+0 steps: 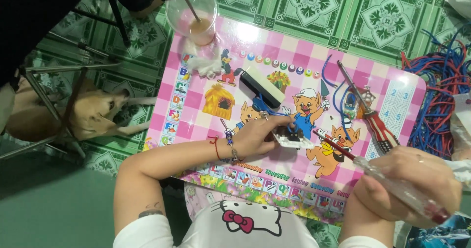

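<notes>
My left hand [262,132] rests on the pink cartoon-printed table [196,91] and grips a small white electrical part [293,139] with blue wires running from it. My right hand [407,186] is closed around a screwdriver [378,177] with a clear handle; its thin red shaft points left and its tip touches the white part. A bead bracelet and a red string circle my left wrist.
A red-striped screwdriver [378,123] and a small wired part [349,105] lie at the table's right. A black-and-white block [261,87], crumpled tissue [206,64] and a plastic cup with a straw [194,12] sit farther back. Tangled red and blue wires [441,91] lie on the floor right. A dog [83,113] lies left under a metal chair.
</notes>
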